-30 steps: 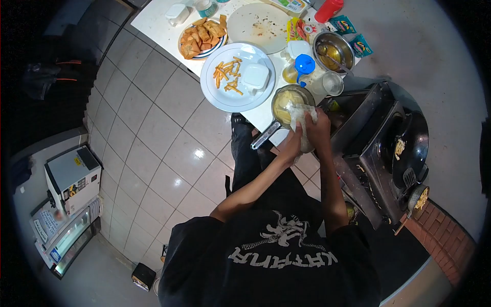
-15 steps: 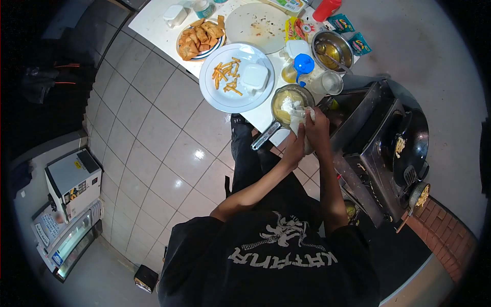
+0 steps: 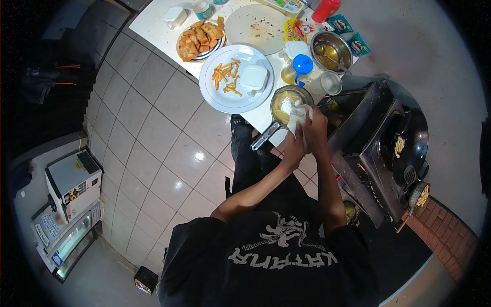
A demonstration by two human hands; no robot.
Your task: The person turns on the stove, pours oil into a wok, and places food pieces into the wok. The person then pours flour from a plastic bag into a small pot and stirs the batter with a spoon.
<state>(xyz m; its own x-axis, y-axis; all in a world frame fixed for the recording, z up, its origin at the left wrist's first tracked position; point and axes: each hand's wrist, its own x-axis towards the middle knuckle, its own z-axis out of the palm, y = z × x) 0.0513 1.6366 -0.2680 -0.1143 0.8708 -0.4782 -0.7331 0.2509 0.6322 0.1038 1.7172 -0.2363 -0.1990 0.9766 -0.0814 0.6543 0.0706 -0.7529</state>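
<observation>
Your left hand (image 3: 293,150) and right hand (image 3: 316,127) both grip a pale, translucent bag (image 3: 298,119), its mouth over the near right rim of the pan (image 3: 279,119). White powder (image 3: 287,106) lies on yellowish contents in the pan, which rests at the surface's (image 3: 261,119) corner, handle (image 3: 266,136) angled toward you.

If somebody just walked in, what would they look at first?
Probably the big plate with fries at the table's edge. Next, the bright blue lid to its right, and both hands holding a bag over the pan with white powder inside.
</observation>
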